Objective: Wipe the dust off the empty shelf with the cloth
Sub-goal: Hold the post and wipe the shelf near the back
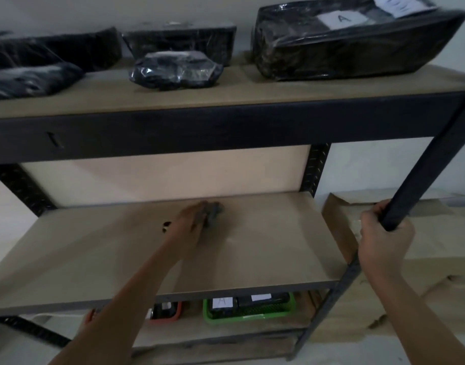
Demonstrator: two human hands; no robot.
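The empty shelf (265, 246) is a tan board in a black metal rack, at middle height. My left hand (192, 219) reaches deep onto it and holds a small grey cloth (213, 210) against the board near the back wall; the hand is blurred. My right hand (384, 241) grips the rack's black front right post (415, 191) at the level of the shelf.
The upper shelf (226, 93) carries several black plastic-wrapped packages, the largest (344, 40) at the right. Below the empty shelf stand a green basket (252, 310) and an orange one (168, 312). Flattened cardboard (423, 246) leans to the right of the rack.
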